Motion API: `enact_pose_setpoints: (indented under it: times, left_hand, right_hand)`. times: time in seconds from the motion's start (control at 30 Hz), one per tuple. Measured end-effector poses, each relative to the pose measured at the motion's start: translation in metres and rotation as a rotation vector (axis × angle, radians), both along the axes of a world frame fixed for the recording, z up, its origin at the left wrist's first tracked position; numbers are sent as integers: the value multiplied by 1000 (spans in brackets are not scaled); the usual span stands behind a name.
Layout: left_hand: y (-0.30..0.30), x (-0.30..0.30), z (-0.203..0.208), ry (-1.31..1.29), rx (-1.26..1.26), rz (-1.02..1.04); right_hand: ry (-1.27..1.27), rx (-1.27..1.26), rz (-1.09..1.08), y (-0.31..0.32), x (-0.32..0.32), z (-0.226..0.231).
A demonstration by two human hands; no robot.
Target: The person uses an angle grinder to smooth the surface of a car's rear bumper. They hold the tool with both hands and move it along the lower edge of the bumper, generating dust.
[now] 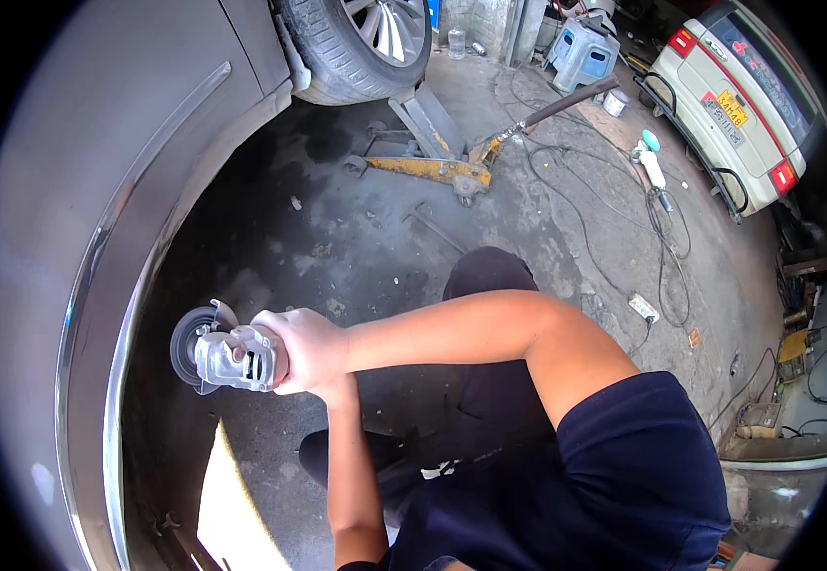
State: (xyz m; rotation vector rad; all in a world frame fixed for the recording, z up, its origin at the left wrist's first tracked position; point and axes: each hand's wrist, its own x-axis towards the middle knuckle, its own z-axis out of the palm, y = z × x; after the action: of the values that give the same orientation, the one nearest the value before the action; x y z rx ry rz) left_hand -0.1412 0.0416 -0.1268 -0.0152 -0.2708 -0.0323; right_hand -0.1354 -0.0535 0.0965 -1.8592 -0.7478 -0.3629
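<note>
An angle grinder (242,357) with a silver-grey head and a dark round disc (188,347) sits in front of me at the left. The disc is beside the lower side of a grey-brown car (90,247), with a small gap showing between them. My right hand (307,347) is wrapped round the grinder's body just behind its head. From below, my left forearm (351,485) reaches up to the same spot. My left hand's fingers are hidden behind the right hand and the tool.
A yellow floor jack (428,171) stands near the car's wheel (361,48), its handle slanting right. Cables, a white power tool with a green pad (653,167) and a power strip (643,307) lie on the right. Beyond are a blue stool (580,52) and a pale vehicle (727,105).
</note>
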Motion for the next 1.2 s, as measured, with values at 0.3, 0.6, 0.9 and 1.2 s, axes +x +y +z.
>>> enact_pose_setpoints:
  times: [0.3,0.6,0.9,1.2]
  left_hand:
    - [24,-35,47,-511,-3881,-1794]
    - [13,-37,99,-380,-3434,-2027]
    - [7,-53,10,-190,-2590,-839]
    - [-46,-9,71,-1122,-3583,-2261]
  right_hand:
    - [-51,50,257,30,4,-18]
    - [40,36,367,30,35,-9]
    - [-23,-103,561,45,22,-35]
    - [208,-431,336,23,68,-35]
